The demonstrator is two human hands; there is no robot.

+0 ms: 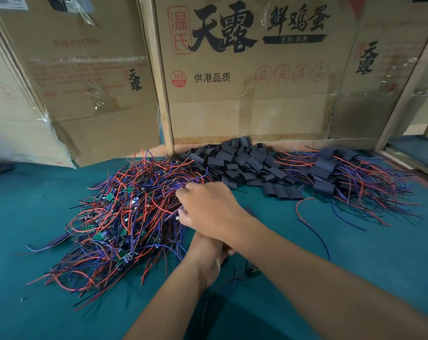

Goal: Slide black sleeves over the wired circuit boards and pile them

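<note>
Plenty left: the bare boards pile [124, 217] dwarfs the sleeved pile [355, 177]. Right hand [208, 207] curls into the wires; left hand [208, 261] is mostly hidden, grip unclear

The right hand [208, 207] lies across the left hand [209, 256], hiding its fingers and whatever they hold. The right fingertips sink among the wires [124, 217], their grip unreadable. A dark blurred thing [252, 267] just right of the left hand cannot be identified.
</note>
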